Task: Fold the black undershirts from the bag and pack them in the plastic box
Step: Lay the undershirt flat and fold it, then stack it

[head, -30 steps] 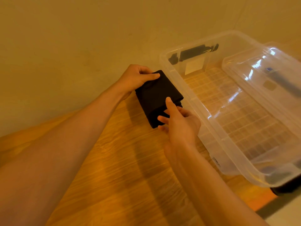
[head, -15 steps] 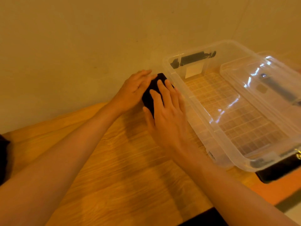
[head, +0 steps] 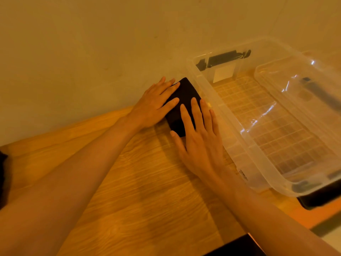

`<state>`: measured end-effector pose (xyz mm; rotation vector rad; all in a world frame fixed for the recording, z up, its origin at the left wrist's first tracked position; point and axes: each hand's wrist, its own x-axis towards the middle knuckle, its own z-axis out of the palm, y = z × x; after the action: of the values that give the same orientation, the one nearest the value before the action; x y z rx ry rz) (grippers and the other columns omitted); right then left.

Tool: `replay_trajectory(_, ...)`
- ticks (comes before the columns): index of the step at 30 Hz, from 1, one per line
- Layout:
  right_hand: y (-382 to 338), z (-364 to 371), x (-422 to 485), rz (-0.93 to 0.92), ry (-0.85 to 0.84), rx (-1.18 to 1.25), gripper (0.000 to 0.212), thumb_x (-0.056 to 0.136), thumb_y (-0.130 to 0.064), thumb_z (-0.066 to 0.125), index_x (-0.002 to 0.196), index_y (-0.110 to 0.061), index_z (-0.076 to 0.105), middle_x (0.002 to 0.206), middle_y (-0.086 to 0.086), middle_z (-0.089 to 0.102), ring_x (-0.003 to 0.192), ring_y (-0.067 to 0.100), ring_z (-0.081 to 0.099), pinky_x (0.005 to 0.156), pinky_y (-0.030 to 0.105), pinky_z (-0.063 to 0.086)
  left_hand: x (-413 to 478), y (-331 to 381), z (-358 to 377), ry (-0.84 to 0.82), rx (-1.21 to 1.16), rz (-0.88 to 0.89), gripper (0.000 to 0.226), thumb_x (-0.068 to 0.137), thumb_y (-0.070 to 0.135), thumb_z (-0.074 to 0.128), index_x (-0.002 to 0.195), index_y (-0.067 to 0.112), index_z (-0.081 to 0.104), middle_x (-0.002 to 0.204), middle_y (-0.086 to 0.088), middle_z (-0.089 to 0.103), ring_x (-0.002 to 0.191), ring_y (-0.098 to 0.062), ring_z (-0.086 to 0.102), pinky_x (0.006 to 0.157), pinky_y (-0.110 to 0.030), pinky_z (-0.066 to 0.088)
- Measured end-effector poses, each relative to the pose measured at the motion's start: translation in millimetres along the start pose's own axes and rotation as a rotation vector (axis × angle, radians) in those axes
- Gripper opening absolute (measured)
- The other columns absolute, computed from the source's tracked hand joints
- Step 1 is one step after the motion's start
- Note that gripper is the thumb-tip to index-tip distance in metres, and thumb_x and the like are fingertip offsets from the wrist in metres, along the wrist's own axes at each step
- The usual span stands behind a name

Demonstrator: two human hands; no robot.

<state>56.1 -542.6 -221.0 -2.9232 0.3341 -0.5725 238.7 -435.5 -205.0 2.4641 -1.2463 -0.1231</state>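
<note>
A black undershirt [head: 185, 93], folded into a small rectangle, lies on the wooden table just left of the clear plastic box [head: 208, 89]. My left hand [head: 155, 106] lies flat on its left half with straight fingers. My right hand [head: 198, 137] presses flat on its near right part, fingers straight and spread. Much of the shirt is hidden under both hands. The box is open and holds no clothes; its ribbed floor shows through.
The box's clear lid [head: 302, 97] leans inside its right side. A black latch [head: 223, 59] sits on the box's far wall. Dark cloth [head: 2, 174] shows at the left edge. A beige wall rises behind the table [head: 140, 209]. A dark object [head: 321, 198] sits under the box's near corner.
A second ago both hands gripped the folded shirt by its ends. They then laid flat on top of it, and now the left hand has slid slightly left, baring more cloth.
</note>
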Motion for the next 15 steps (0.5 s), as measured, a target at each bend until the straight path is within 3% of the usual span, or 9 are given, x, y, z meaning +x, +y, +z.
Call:
replay_trajectory(7, -3.0, -5.8, 0.9, 0.021, 0.015, 0.059, 0.070, 0.103, -0.057, 0.027, 0.161, -0.019, 0.018, 0.168, 0.014, 0.007, 0.156, 0.029, -0.001, 0.123, 0.040, -0.002, -6.5, -0.7, -4.9, 0.052, 0.002, -0.016, 0.072, 0.098, 0.065, 0.013, 0.161, 0.032, 0.020, 0.170, 0.004, 0.011, 0.157, -0.017, 0.000, 0.125, -0.043, 0.007)
replay_trajectory(12, -1.0, -7.3, -20.7, -0.007, -0.043, 0.026, 0.086, 0.096, -0.041, 0.052, 0.162, -0.015, 0.004, 0.167, 0.018, -0.005, 0.155, 0.032, -0.011, 0.125, 0.045, 0.000, -33.2, -16.8, -9.2, 0.123, 0.116, -0.278, 0.067, 0.102, 0.063, 0.002, 0.162, 0.033, -0.001, 0.170, 0.000, -0.007, 0.156, -0.019, -0.013, 0.126, -0.046, -0.005)
replay_trajectory(15, -3.0, -10.9, -40.7, 0.001, -0.080, 0.029, 0.089, 0.094, -0.038, 0.055, 0.162, -0.014, 0.002, 0.167, 0.020, -0.007, 0.154, 0.033, -0.011, 0.126, 0.051, 0.010, -64.0, -19.5, -12.9, 0.125, 0.135, -0.335, 0.063, 0.104, 0.060, 0.004, 0.162, 0.034, 0.000, 0.170, 0.000, -0.008, 0.155, -0.019, -0.015, 0.127, -0.046, -0.005)
